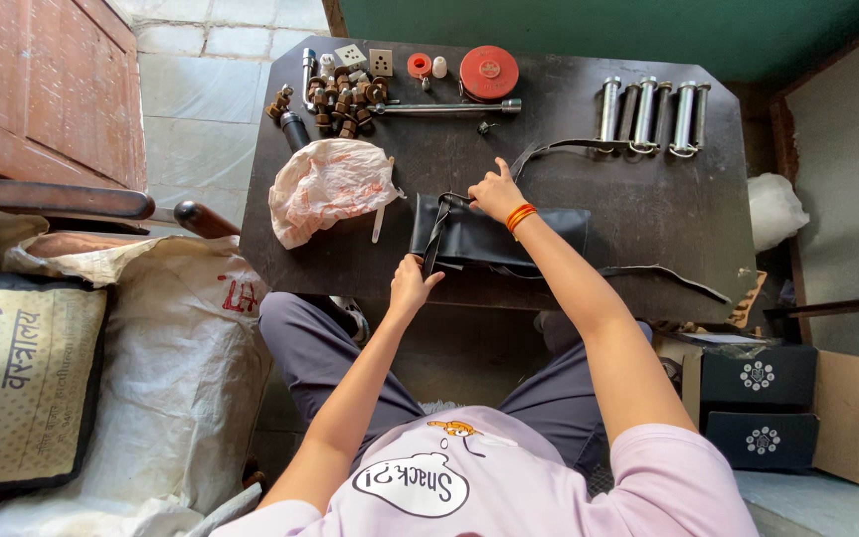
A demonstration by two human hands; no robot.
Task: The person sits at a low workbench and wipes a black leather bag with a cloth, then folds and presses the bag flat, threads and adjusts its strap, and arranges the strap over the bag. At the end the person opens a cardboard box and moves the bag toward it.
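Nearest the camera: the person's pink-sleeved arms, both reaching forward over a dark wooden table (648, 219).

Left hand (412, 283): closed in a pinch on the near end of a black rubber strip (434, 239), at the table's near edge.

Right hand (497, 191): farther out, fingers curled onto the same strip where it crosses the top edge of a folded black rubber sheet (494, 237); orange thread bands (520, 216) at the wrist. The strip's held length runs near-to-far between the two hands, left hand nearer the body; the sheet's long axis lies left-to-right, directly under and between the hands. More strip trails right along the near edge and loops toward the far side.

Matte, limp, smooth rubber; scuffed tabletop.

Surrounding items:
- crumpled white plastic bag (328, 187), left of the sheet
- heap of small brown cylindrical fittings (342, 99), far left
- long chrome tube (444, 106)
- red round disc (489, 72)
- row of chrome cylinders (653, 114), far right
- white woven sack (181, 368), floor left
- two black boxes (758, 398), floor right
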